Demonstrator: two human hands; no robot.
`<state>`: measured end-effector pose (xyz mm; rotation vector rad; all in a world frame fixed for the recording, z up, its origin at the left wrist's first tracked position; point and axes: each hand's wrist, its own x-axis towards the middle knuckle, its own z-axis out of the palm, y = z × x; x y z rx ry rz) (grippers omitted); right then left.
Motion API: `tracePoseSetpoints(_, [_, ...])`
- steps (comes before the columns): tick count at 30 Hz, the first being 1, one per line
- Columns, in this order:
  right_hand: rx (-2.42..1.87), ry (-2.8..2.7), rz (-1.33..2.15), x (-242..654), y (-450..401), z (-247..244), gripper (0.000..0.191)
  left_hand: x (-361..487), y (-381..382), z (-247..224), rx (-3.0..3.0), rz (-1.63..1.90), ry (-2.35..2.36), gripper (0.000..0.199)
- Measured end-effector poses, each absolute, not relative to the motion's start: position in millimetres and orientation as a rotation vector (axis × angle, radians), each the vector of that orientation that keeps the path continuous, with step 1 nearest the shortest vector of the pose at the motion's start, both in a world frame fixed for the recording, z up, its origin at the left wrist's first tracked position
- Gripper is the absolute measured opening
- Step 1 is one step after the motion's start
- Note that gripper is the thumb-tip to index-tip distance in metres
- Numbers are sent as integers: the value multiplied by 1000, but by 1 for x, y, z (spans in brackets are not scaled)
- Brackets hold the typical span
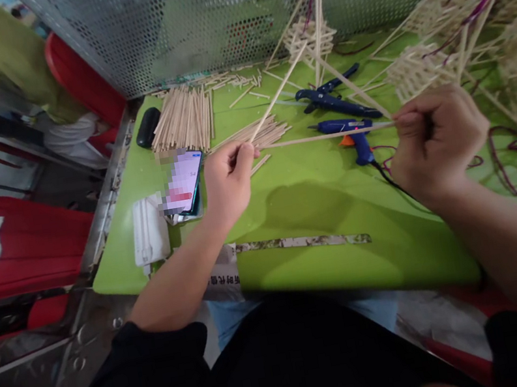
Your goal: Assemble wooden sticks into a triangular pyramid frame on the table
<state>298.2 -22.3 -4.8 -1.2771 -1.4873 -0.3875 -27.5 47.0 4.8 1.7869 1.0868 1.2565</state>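
Observation:
A triangle of thin wooden sticks (279, 94) is held up over the green table (321, 209), its apex pointing away from me. My left hand (231, 178) pinches its left corner. At the right corner, my right hand (438, 140) is closed round the stick ends. Behind the triangle's lower stick lies a blue glue gun (353, 138) with an orange trigger, near my right hand. Dark blue cutting pliers (337, 101) rest just beyond it. A loose pile of sticks (263, 133) lies behind my left hand.
A large stick bundle (184, 119), black case (147, 127), phone (185, 182) and white power bank (150, 231) are at the left. Stick structures with purple thread (426, 69) stand at the right. Behind is a perforated metal panel (209, 17). A person (6, 50) is at the upper left.

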Motion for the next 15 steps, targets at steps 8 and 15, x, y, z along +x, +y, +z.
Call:
tracePoseSetpoints(8, [-1175, -1457, -498, 296, -24, -3, 46, -23, 49, -2, 1572, 1178, 1038, 30])
tracePoseSetpoints(15, [-1087, -1408, -538, 299, -16, -8, 34, -23, 50, -3, 1516, 1190, 1042, 29])
